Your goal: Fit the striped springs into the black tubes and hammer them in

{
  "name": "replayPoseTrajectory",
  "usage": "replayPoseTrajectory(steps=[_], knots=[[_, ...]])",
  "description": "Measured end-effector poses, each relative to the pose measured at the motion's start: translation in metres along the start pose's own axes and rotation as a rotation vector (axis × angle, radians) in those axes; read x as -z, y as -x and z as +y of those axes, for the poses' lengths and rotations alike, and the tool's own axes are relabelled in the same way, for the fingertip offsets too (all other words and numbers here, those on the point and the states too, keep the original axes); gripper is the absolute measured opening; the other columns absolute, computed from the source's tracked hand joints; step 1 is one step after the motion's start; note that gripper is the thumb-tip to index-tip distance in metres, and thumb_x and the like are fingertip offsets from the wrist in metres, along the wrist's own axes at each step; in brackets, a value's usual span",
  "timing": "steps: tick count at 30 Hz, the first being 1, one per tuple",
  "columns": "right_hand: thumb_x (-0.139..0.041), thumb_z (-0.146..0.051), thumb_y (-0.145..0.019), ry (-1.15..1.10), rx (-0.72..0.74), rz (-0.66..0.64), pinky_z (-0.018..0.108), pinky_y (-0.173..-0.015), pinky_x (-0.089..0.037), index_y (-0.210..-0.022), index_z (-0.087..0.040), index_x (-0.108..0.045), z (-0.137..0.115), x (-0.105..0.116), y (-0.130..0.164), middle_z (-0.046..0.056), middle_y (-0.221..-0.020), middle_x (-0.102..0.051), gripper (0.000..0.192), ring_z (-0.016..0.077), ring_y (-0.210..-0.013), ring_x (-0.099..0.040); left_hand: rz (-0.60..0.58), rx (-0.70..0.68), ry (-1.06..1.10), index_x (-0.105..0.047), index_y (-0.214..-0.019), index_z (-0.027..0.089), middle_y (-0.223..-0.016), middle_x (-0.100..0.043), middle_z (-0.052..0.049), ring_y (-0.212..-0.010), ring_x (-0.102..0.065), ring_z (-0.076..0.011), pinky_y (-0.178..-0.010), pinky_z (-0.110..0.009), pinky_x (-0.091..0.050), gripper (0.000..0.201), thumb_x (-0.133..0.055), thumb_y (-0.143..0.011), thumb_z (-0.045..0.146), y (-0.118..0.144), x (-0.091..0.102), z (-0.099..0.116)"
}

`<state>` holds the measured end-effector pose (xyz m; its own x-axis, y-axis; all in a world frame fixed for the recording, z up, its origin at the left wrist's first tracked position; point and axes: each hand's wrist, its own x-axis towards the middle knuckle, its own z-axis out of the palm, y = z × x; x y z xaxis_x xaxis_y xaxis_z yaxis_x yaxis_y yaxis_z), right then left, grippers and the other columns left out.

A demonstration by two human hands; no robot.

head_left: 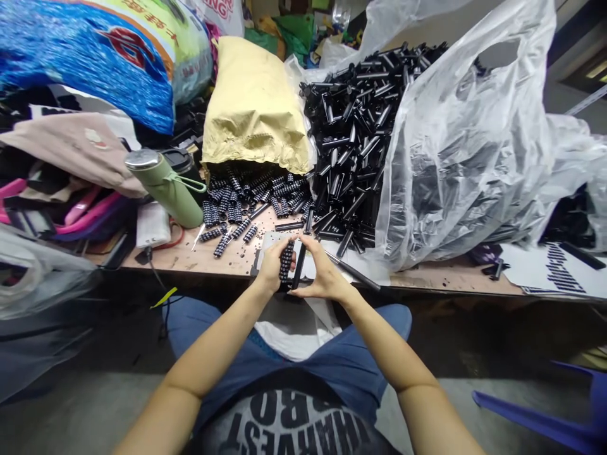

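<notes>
Reaching forward from bare, bent forearms, both hands meet at the near edge of the wooden surface, above the lap. The left hand is closed around a studded black roller, held upright with its dotted side towards the camera. The right hand curls in from the other side, thumb and fingertips pinching a plain black tube that stands just beside the roller and touches it. Behind them, more studded rollers spill from a tan paper sack lying on its side. A big heap of black tubes lies to the right, partly inside a clear plastic bag. A green flask lies tilted at the left, near a white phone
</notes>
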<state>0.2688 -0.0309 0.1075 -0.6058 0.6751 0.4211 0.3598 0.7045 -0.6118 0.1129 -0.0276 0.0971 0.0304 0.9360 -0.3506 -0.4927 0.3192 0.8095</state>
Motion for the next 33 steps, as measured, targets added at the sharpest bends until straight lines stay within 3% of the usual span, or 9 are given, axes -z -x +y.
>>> replayPoseTrajectory(steps=[4, 12, 18, 21, 29, 33], knots=[[-0.080, -0.044, -0.063, -0.028, 0.001, -0.039, 0.048, -0.118, -0.024, -0.149, -0.017, -0.011, 0.008, -0.011, -0.007, 0.018, -0.151, -0.028, 0.113, 0.0304, -0.142, -0.025, 0.025, 0.062, 0.031, -0.062, -0.091, 0.014, -0.058, -0.057, 0.001, -0.044, -0.058, -0.0133, -0.042, -0.024, -0.049, 0.032, -0.060, -0.080, 0.043, -0.003, -0.003, -0.001], [-0.081, -0.031, -0.059, -0.042, -0.105, -0.030, 0.046, -0.116, -0.028, -0.147, -0.013, -0.015, 0.015, -0.026, -0.003, 0.021, -0.149, -0.030, 0.112, 0.0302, -0.140, -0.030, 0.043, 0.092, -0.079, -0.063, -0.094, 0.013, -0.049, -0.054, 0.003, -0.037, -0.055, -0.0136, -0.036, -0.023, -0.045, 0.038, -0.063, -0.078, 0.047, -0.005, 0.002, -0.007], [-0.081, -0.027, -0.056, -0.143, -0.231, -0.004, 0.044, -0.115, -0.032, -0.145, -0.015, -0.019, 0.013, -0.027, -0.006, 0.018, -0.147, -0.032, 0.109, 0.0296, -0.138, -0.034, 0.083, -0.108, -0.207, -0.065, -0.089, 0.012, -0.055, -0.056, 0.003, -0.039, -0.055, -0.0105, -0.037, -0.020, -0.044, 0.045, -0.066, -0.075, 0.054, -0.009, 0.005, -0.012], [-0.082, -0.031, -0.055, -0.193, -0.261, -0.033, 0.043, -0.114, -0.033, -0.143, -0.016, -0.022, 0.014, -0.024, -0.008, 0.018, -0.145, -0.035, 0.108, 0.0287, -0.135, -0.038, 0.075, -0.130, -0.217, -0.066, -0.089, 0.012, -0.053, -0.055, 0.003, -0.039, -0.054, -0.0099, -0.036, -0.019, -0.043, 0.046, -0.066, -0.074, 0.055, -0.011, 0.007, -0.015], [-0.083, -0.030, -0.050, -0.059, -0.305, -0.027, 0.045, -0.111, -0.034, -0.139, -0.013, -0.031, 0.015, -0.024, -0.010, 0.019, -0.138, -0.043, 0.104, 0.0306, -0.130, -0.042, 0.042, 0.065, -0.194, -0.064, -0.093, 0.012, -0.047, -0.056, 0.001, -0.039, -0.058, -0.0136, -0.035, -0.019, -0.044, 0.045, -0.065, -0.077, 0.054, -0.017, 0.007, -0.017], [-0.082, -0.031, -0.051, -0.093, -0.324, -0.040, 0.045, -0.111, -0.034, -0.140, -0.014, -0.031, 0.021, -0.027, -0.006, 0.018, -0.138, -0.043, 0.103, 0.0303, -0.132, -0.041, 0.038, 0.083, -0.186, -0.062, -0.087, 0.012, -0.046, -0.055, 0.001, -0.037, -0.057, -0.0135, -0.036, -0.020, -0.045, 0.040, -0.066, -0.078, 0.051, -0.020, 0.006, -0.018]])
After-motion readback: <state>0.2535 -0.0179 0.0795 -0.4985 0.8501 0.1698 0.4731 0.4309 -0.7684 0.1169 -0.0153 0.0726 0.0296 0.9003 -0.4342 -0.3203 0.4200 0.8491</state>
